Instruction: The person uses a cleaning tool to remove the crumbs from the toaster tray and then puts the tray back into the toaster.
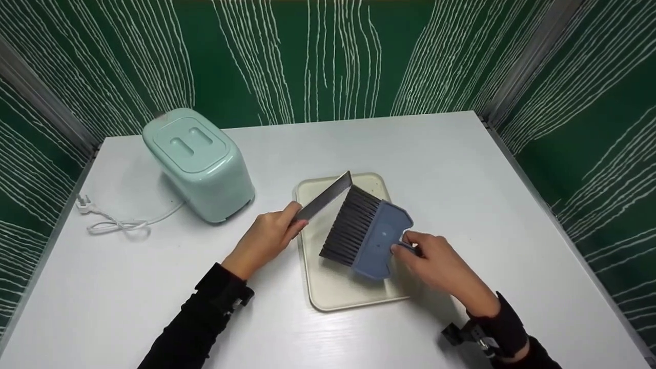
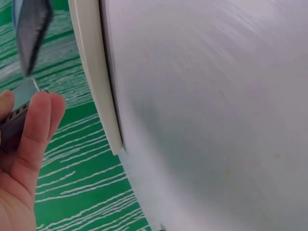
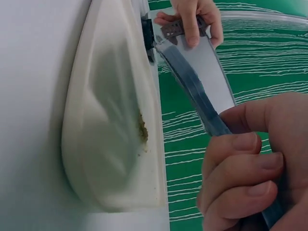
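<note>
My left hand grips a flat metal scraper by its dark, perforated grip, the blade slanting up over the tray. Between the thumb and curled fingers of my right hand is the handle of a blue brush with dark bristles. The bristles point left, and their far corner comes right beside the scraper's end in the head view. Both tools are over a cream tray on the table. Brown crumbs lie in the tray, seen in the right wrist view.
A mint-green toaster with a covered top stands at the back left of the white table. Its white cord and plug lie to its left. Green walls with white streaks enclose the back and sides.
</note>
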Action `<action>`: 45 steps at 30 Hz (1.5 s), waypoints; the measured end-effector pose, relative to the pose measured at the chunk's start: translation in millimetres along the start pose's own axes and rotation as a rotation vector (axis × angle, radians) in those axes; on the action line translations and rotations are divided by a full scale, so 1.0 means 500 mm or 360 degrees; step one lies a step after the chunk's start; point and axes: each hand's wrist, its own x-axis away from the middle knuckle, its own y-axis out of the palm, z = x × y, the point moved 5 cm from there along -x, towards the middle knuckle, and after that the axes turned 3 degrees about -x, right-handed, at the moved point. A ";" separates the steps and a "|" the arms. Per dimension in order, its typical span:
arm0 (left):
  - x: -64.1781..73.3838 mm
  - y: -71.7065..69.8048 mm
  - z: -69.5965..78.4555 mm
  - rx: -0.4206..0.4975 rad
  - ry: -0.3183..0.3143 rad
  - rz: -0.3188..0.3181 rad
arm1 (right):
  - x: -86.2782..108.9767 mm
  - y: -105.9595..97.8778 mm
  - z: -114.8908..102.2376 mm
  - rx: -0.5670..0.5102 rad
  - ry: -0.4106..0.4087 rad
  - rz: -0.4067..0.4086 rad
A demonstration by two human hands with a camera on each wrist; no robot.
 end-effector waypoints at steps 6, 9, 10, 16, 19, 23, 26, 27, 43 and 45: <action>0.000 -0.003 0.005 -0.0026 0.0011 -0.0009 | -0.004 0.004 -0.014 -0.0041 -0.0035 0.0024; -0.001 -0.007 0.011 -0.0060 0.0046 0.0012 | -0.012 0.005 -0.001 -0.0077 0.0019 0.0044; -0.001 -0.009 0.012 -0.0072 0.0060 0.0022 | -0.013 0.005 0.003 -0.0084 0.0040 0.0044; 0.000 -0.016 0.015 -0.0108 0.0103 0.0075 | -0.010 0.005 0.018 -0.0109 0.0113 -0.0059; -0.001 -0.016 0.013 -0.0098 0.0097 0.0089 | -0.005 0.001 0.021 -0.0125 0.0117 -0.0087; -0.001 -0.017 0.009 -0.0036 0.0054 0.0104 | 0.001 -0.012 0.024 -0.0166 0.0146 -0.0050; 0.000 -0.015 0.004 0.0050 -0.0024 0.0092 | 0.005 -0.026 0.030 -0.0177 0.0163 0.0018; 0.001 -0.014 0.002 0.0099 -0.0063 0.0074 | 0.006 -0.032 0.032 -0.0173 0.0164 0.0046; 0.014 0.012 -0.029 0.0874 -0.0616 -0.0023 | -0.026 -0.143 0.200 -0.0074 0.0382 0.0506; 0.015 0.013 -0.031 0.0908 -0.0649 -0.0014 | -0.034 -0.147 0.227 -0.0038 0.0418 0.0517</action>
